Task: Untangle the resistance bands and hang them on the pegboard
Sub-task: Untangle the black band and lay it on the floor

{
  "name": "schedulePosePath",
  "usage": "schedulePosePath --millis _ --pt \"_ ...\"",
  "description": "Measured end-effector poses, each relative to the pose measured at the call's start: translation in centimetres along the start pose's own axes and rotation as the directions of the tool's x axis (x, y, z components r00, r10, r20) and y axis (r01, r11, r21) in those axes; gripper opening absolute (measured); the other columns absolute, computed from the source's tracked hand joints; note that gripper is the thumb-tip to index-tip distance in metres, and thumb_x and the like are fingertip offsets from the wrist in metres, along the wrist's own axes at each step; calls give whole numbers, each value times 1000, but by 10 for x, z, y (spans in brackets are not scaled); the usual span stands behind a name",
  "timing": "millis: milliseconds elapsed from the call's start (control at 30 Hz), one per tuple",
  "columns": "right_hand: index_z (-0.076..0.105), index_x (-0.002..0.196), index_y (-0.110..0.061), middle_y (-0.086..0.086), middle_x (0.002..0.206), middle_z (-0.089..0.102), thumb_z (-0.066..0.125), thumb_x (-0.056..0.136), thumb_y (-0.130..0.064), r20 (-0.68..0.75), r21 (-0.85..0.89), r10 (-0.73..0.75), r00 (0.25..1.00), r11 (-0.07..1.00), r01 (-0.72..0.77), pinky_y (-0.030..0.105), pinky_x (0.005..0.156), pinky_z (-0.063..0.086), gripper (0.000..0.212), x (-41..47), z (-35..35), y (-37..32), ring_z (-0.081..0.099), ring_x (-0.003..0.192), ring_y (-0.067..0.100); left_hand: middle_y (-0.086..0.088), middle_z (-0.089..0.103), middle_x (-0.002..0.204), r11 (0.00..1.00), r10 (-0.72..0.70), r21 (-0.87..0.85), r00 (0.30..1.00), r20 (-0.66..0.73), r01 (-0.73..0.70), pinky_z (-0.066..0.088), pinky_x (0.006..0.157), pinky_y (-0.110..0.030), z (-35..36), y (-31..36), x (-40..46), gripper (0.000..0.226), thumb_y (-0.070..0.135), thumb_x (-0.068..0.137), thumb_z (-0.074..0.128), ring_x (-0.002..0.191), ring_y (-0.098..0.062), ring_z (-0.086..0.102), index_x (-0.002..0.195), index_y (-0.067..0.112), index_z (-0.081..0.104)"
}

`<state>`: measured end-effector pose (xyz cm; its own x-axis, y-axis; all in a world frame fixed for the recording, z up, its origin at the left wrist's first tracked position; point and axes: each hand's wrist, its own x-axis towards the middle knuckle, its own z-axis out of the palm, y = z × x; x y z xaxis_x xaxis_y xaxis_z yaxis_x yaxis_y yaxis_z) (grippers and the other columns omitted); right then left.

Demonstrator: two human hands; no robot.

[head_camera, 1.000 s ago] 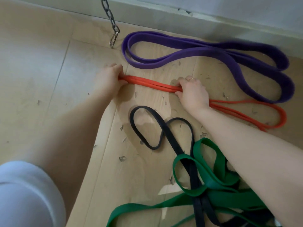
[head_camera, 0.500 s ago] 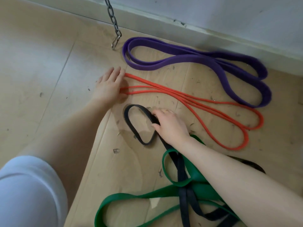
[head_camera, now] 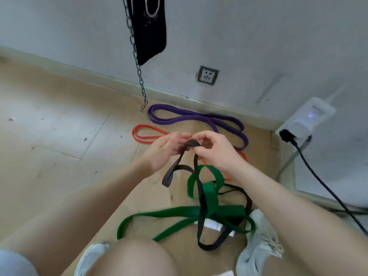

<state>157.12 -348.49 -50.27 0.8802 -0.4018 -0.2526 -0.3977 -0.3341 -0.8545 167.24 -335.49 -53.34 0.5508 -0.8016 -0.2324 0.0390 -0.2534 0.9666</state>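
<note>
Both hands hold one end of the black band (head_camera: 200, 198) lifted above the floor. My left hand (head_camera: 165, 151) pinches it on the left and my right hand (head_camera: 217, 150) pinches its top loop on the right. Lower down the black band runs through the green band (head_camera: 175, 215), which lies tangled on the cardboard. The orange band (head_camera: 147, 133) and the purple band (head_camera: 191, 117) lie laid out separately beyond my hands, near the wall. No pegboard shows.
A chain with a hook (head_camera: 140, 76) hangs in front of the wall beside a black hanging object (head_camera: 147, 26). A wall socket (head_camera: 208, 75) is behind. A white plugged device (head_camera: 304, 121) with a black cable (head_camera: 326, 188) stands at the right. My white shoes (head_camera: 258, 248) flank the bands.
My hands left the orange band. The right hand took the black band from the floor, the left joined it, and the loop end is now lifted. The view has tilted upward toward the wall.
</note>
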Motion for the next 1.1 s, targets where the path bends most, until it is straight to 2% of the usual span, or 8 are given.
schedulePosePath --millis 133,333,500,667,733,900,1000,1100 --pt "60 98 -19 -4 88 61 60 86 -5 -128 291 -111 986 946 144 11 62 48 19 -59 -22 -68 61 73 1 -5 60 120 978 173 -91 971 -164 -190 48 97 -37 14 62 -60 29 17 94 48 112 -17 59 123 17 45" --pt "56 94 -12 2 84 61 51 90 2 -224 710 -264 938 616 343 23 71 55 15 -116 -34 -172 66 68 6 -8 61 107 911 363 -82 881 -304 -404 51 92 -43 17 144 -140 28 -1 83 61 103 -19 63 97 16 43" --pt "55 93 -9 7 84 60 45 92 4 -270 831 -407 873 360 425 20 69 56 16 -148 -34 -260 64 73 13 0 62 100 842 507 27 772 -382 -539 51 83 -22 -2 206 -185 22 3 85 60 98 -14 63 97 19 50" --pt "56 96 -8 6 79 65 45 93 3 -295 892 -449 843 187 412 20 70 56 16 -169 -41 -297 64 82 17 -10 64 100 797 563 33 722 -401 -603 53 87 -41 -12 240 -209 26 4 85 60 98 -33 64 96 24 50" --pt "57 104 -8 6 89 66 47 93 1 -277 870 -463 842 250 424 22 80 56 18 -164 -40 -296 63 91 19 -10 66 93 803 541 16 718 -439 -596 56 78 -36 -13 246 -209 24 3 85 61 83 -26 68 95 19 48" --pt "25 145 -22 -3 145 36 56 91 -31 -209 357 -420 883 808 469 29 105 29 63 -153 -24 -240 36 131 11 -11 68 87 816 435 -85 706 -559 -571 56 68 -30 -18 240 -199 13 6 86 61 72 -17 68 90 13 51" --pt "28 143 -25 -10 133 47 50 94 -30 90 368 -399 913 865 341 19 96 34 54 -158 5 -192 45 118 2 -11 69 90 806 355 -201 727 -588 -557 57 72 -40 -17 240 -194 14 10 86 62 76 -21 70 91 12 49" --pt "52 117 -24 -1 111 63 58 91 -21 104 334 -408 907 873 354 23 87 48 26 -153 32 -168 60 101 9 -14 68 95 786 325 -297 771 -548 -542 58 75 -41 -12 242 -191 12 9 90 56 81 -26 70 95 8 46"
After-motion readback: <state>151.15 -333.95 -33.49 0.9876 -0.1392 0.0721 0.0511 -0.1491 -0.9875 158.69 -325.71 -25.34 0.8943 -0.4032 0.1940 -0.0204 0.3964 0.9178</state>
